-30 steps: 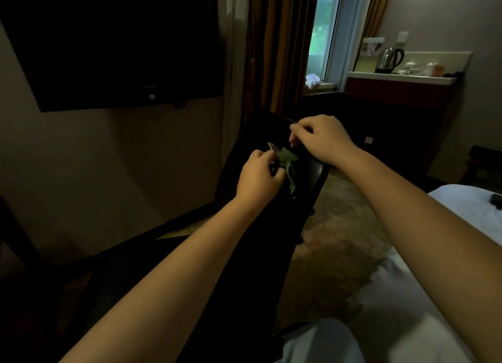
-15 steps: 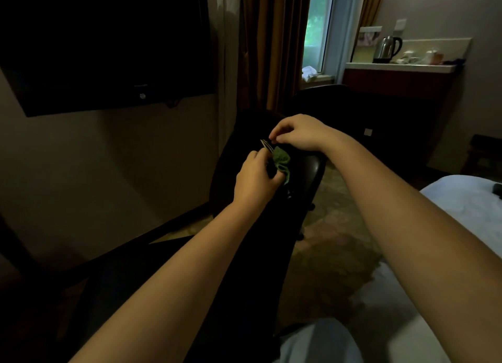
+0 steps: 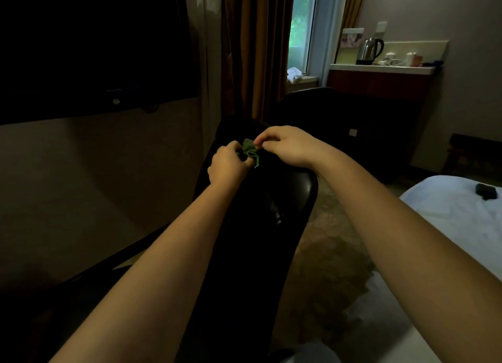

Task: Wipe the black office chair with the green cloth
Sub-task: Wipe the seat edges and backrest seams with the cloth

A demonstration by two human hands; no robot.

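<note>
Fingers of both hands are curled around the green cloth (image 3: 250, 150) — the left hand (image 3: 227, 164) grips its lower bunched part, while the right hand (image 3: 285, 145) pinches its upper edge between thumb and fingertips. Bunched small between the two hands, the cloth sits just above the top of the black office chair (image 3: 285, 199) — whether it touches the chair's backrest I cannot tell in the dim light.

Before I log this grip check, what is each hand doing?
Left hand: curled around the green cloth.
Right hand: pinching the green cloth's top.
</note>
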